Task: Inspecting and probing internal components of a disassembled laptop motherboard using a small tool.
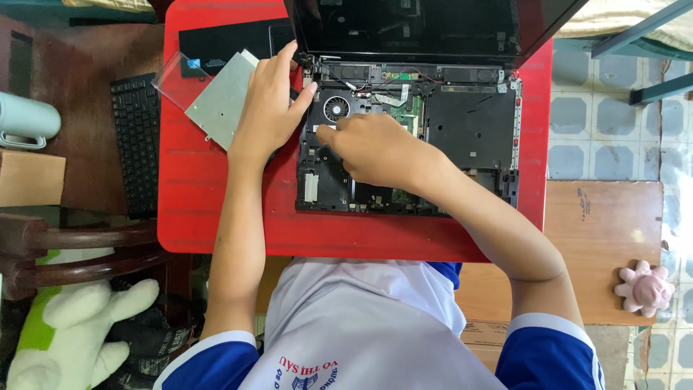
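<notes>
From the head camera, an opened laptop is seen lying on a red worktop, its keyboard cover removed so that the board, a round fan and a black plate at the right are exposed. The lid is tilted up at the far edge.

The left hand is laid flat at the laptop's left far corner, palm down, fingers released and spread; the index finger is stretched to the hinge corner and the thumb is pressed against the left edge of the chassis beside the fan. Nothing is grasped by it. Part of a grey metal plate is covered by its heel, and a clear plastic piece is seen just left of that plate.

The right hand is held over the middle of the exposed board, just near of the fan, its fingers curled inward and pointed to the left. Whether something small is pinched between them cannot be told.

A loose black keyboard is seen on a dark brown surface left of the worktop, with a pale cylinder further left. A white and green plush toy lies at the near left, and a pink plush toy rests on a wooden board at the right.
</notes>
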